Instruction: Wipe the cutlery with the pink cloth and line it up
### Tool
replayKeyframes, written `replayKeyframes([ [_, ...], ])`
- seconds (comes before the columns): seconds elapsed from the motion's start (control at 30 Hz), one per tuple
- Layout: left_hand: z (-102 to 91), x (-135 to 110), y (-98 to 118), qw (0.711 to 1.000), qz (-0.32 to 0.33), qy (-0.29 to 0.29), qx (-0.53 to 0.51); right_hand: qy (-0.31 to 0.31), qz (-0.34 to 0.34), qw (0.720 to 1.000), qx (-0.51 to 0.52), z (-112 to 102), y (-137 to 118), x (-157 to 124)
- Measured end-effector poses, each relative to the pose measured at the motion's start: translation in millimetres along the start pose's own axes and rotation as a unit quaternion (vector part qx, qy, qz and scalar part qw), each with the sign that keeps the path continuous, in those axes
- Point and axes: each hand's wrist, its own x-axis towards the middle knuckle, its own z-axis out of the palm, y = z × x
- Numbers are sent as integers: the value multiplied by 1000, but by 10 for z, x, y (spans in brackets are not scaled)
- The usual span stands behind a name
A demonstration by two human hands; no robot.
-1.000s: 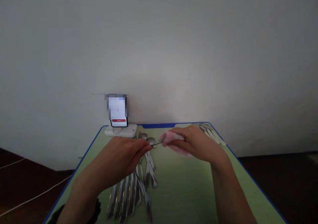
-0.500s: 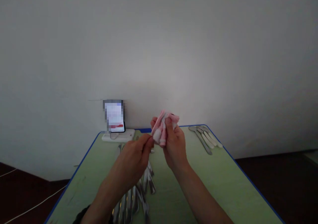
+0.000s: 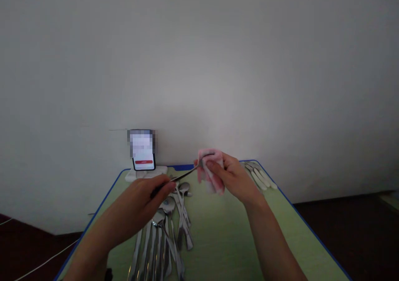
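- Pink-and-white cloth [image 3: 212, 182], head view: bunched in your right hand [image 3: 233, 175], thumb and fingers clamped on it.
- Metal utensil [image 3: 186, 175]: raised over the green table [image 3: 227, 239], far end against the cloth, handle pinched in your left hand [image 3: 141, 204].
- Risk, slip: a hard tug through the cloth could free the slim handle.
- Risk, clatter: dropped, it could scatter the loose cutlery [image 3: 150, 247] below your left hand.
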Motion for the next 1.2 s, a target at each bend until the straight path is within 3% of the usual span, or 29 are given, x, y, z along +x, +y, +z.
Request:
replayKeyframes([
  [0.1, -61, -61, -34, 999, 16, 24, 14, -73, -5, 984, -160, -124, -150, -100],
  [0.23, -43, -107, -14, 998, 48, 13, 42, -175, 50, 923, -338, -126, -259, -208],
  [0.33, -5, -107, 29, 996, 73, -8, 45, -210, 93, 881, -414, -90, -289, -259],
  [0.4, 8, -97, 50, 995, 94, -15, 37, -230, 99, 871, -423, -86, -309, -278],
  [0.5, -4, -87, 56, 993, 116, 1, 26, -240, 65, 887, -390, -110, -352, -284],
  [0.73, -58, -110, 30, 989, 127, 81, 9, -196, -21, 936, -293, -92, -407, -246],
  [1.0, -47, -92, 50, 985, 128, 114, 21, -140, -34, 964, -222, -62, -393, -234],
  [1.1, -21, -64, 70, 986, 120, 117, 7, -79, -42, 978, -191, -55, -344, -213],
  [1.2, 31, -22, 124, 989, 95, 110, -21, 40, -50, 993, -95, -17, -253, -155],
])
